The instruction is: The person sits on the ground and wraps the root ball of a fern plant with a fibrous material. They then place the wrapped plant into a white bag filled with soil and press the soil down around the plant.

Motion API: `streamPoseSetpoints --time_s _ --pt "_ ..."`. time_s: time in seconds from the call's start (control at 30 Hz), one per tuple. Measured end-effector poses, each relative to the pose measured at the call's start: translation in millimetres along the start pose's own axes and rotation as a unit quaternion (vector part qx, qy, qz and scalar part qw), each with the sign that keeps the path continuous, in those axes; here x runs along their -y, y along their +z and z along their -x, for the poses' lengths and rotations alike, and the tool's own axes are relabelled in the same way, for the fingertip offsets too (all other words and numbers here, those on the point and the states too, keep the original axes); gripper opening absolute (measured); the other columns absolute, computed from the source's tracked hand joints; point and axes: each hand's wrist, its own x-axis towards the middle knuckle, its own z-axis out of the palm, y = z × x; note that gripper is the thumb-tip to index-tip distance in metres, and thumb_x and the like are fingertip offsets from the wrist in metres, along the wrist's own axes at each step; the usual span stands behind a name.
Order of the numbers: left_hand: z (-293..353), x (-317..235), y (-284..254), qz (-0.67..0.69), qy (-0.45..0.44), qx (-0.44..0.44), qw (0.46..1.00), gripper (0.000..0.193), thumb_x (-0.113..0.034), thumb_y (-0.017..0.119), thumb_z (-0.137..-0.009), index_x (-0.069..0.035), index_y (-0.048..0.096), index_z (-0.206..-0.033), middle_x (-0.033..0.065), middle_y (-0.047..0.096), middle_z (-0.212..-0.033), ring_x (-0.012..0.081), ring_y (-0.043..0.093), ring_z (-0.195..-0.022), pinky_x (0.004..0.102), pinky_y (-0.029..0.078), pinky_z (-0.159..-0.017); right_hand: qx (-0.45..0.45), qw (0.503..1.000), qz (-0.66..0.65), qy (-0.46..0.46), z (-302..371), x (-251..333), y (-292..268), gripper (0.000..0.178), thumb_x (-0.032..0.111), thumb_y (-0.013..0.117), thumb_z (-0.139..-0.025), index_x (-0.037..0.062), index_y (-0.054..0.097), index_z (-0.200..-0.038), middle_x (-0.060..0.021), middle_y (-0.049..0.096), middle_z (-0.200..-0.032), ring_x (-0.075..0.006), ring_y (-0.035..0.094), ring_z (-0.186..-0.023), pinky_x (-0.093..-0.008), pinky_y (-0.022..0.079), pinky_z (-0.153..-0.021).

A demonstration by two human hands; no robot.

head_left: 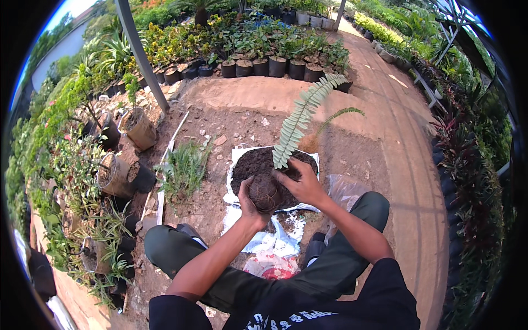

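A round ball of brown soil laced with roots (264,194) rests in my left hand (249,202), whose fingers curl round its left side. From the ball's far right side a green fern frond (298,121) rises up and to the right. My right hand (302,184) closes on the base of this fern, its thumb and fingers near the stem. Beneath both hands lies a heap of dark soil (245,163) on a white plastic sheet (231,192). A thinner curved frond (344,111) shows beyond, beside a brown fibrous clump (309,143).
Loose green fern cuttings (185,168) lie on the ground to the left, near potted plants (137,129). Clear plastic (347,190) is beside my right knee. Rows of black-bagged seedlings (278,66) stand at the back, near a metal post (144,60). A paved path (415,165) runs along the right.
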Motion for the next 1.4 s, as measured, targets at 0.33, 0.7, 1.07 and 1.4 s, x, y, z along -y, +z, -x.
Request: streamPoseSetpoints --time_s 0.33,0.7,1.07,1.4 --pt "2 5 2 0.003 -0.032 -0.030 0.999 0.046 -0.059 0.055 -0.081 -0.022 0.067 -0.105 0.0016 0.068 -0.101 0.0200 0.064 -0.092 0.0372 0.051 -0.074 -0.008 0.997 0.066 -0.045 7 -5 4 0.038 0.021 0.075 -0.085 -0.0077 0.063 -0.107 -0.0206 0.065 -0.102 -0.0326 0.064 -0.095 -0.0374 0.048 -0.088" --pt "0 6 3 0.018 -0.013 0.002 1.000 0.044 -0.059 0.055 -0.081 -0.023 0.067 -0.103 -0.0032 0.068 -0.097 0.0159 0.064 -0.087 0.0347 0.050 -0.070 0.013 0.999 -0.014 -0.029 2 3 1 0.031 0.021 0.073 -0.086 -0.0043 0.063 -0.100 -0.0170 0.066 -0.093 -0.0271 0.065 -0.088 -0.0361 0.049 -0.084" --pt "-1 12 6 -0.002 -0.026 -0.009 1.000 0.046 -0.058 0.053 -0.082 -0.022 0.066 -0.107 0.0014 0.067 -0.104 0.0220 0.064 -0.094 0.0397 0.052 -0.078 -0.003 0.997 0.004 -0.079 6 -1 2 0.023 0.015 0.071 -0.086 -0.0033 0.064 -0.097 -0.0166 0.065 -0.091 -0.0309 0.065 -0.087 -0.0369 0.050 -0.081" --pt "-4 14 1 -0.017 -0.026 0.000 1.000 0.052 -0.060 0.055 -0.080 -0.021 0.065 -0.112 0.0033 0.066 -0.112 0.0234 0.062 -0.103 0.0444 0.051 -0.088 -0.023 0.997 -0.017 -0.069 9 -7 5 0.018 0.011 0.071 -0.085 -0.0035 0.064 -0.093 -0.0158 0.064 -0.088 -0.0286 0.065 -0.082 -0.0366 0.050 -0.076"
